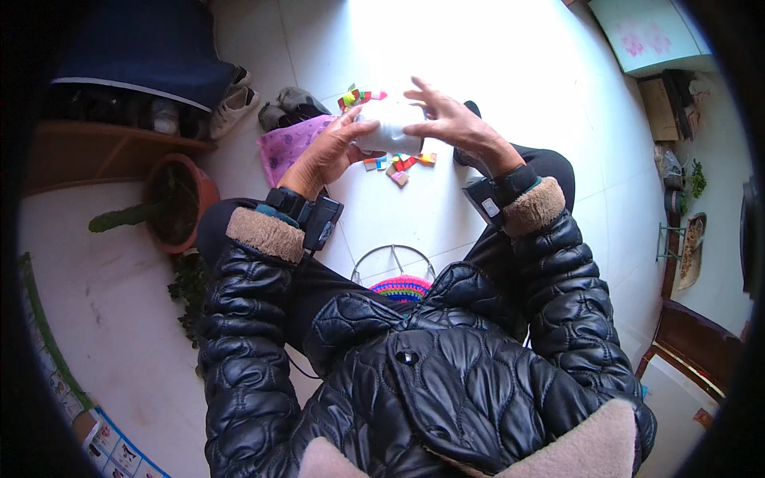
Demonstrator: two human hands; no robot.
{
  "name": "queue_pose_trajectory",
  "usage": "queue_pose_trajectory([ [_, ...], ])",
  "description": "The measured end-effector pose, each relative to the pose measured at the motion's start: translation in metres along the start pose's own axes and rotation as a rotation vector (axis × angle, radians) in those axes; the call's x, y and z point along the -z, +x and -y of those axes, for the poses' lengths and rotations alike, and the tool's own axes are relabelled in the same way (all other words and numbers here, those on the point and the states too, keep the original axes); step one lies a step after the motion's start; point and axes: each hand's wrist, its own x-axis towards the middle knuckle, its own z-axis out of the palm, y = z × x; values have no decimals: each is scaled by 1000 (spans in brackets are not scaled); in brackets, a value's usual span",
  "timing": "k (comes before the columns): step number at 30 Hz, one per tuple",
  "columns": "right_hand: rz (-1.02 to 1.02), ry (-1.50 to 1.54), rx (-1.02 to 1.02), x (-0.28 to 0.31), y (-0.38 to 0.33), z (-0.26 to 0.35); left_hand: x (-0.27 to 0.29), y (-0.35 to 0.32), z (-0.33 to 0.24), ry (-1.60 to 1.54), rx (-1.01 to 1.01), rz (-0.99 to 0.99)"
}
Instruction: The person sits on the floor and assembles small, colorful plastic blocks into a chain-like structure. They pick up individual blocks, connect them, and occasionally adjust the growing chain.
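Observation:
In front of me, above the floor, my left hand (335, 151) is closed around the left side of a white, rounded, roughly cylindrical object (390, 131). Strong light washes out its details, so its exact kind cannot be told. My right hand (462, 127) is at its right side, the thumb against it and the other fingers spread apart. Beneath and beyond the object lie small coloured blocks (400, 169), several of them on the tiles, red, yellow, blue and wood-coloured. A pink patterned cloth (293, 145) lies left of my left hand.
Grey shoes (296, 105) sit behind the cloth. On the left are a potted cactus (179, 203) and a low wooden rack (103, 159) with white sneakers (233, 111) at its end. Below me shows a metal-framed stool (401, 288) with a crocheted cover. A pale cabinet (649, 36) stands far right.

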Motion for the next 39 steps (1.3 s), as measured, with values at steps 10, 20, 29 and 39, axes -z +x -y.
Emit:
queue_pose_trajectory([
  [10, 270, 457, -145, -33, -12, -10, 10, -8, -9, -337, -198, 49],
  [20, -174, -308, 375, -16, -23, 11, 27, 5, -9, -548, -323, -177],
  [29, 81, -154, 459, -35, -31, 21, 26, 11, -7, -532, -343, -180],
  [39, 419, 1046, -282, -17, -6, -30, 15, 2, -11, -576, -161, 72],
])
